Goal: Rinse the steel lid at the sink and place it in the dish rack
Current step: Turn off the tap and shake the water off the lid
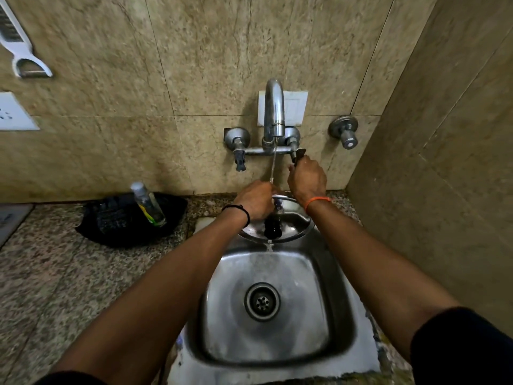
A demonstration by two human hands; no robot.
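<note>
The steel lid [288,232] is held over the far edge of the steel sink [327,273], directly below the faucet spout [274,107], with its concave underside and black knob [273,227] turned toward the camera. A thin stream of water [273,165] is seen falling from the spout onto the lid's upper rim, and a trickle is observed dropping from the lid's lower edge into the basin above the drain [262,302].

The left hand [254,200] is closed over the lid's upper left rim; the fingers are curled together around the edge, with the fingertips meeting the water stream. A black band is worn on that wrist.

The right hand [306,180] is raised to the right-hand tap handle [298,157] of the wall mixer. Its fingers are bunched and pinched about the dark lever, not spread; the exact contact of the thumb cannot be told. An orange thread is worn on that wrist. The heel of this hand is seen just above the lid's right rim; whether it touches cannot be told.

On the granite counter [55,273] to the left, a black tray [130,218] is noted, holding a clear bottle [148,204]. A white peeler [19,45] is hung on the tiled wall at upper left.
</note>
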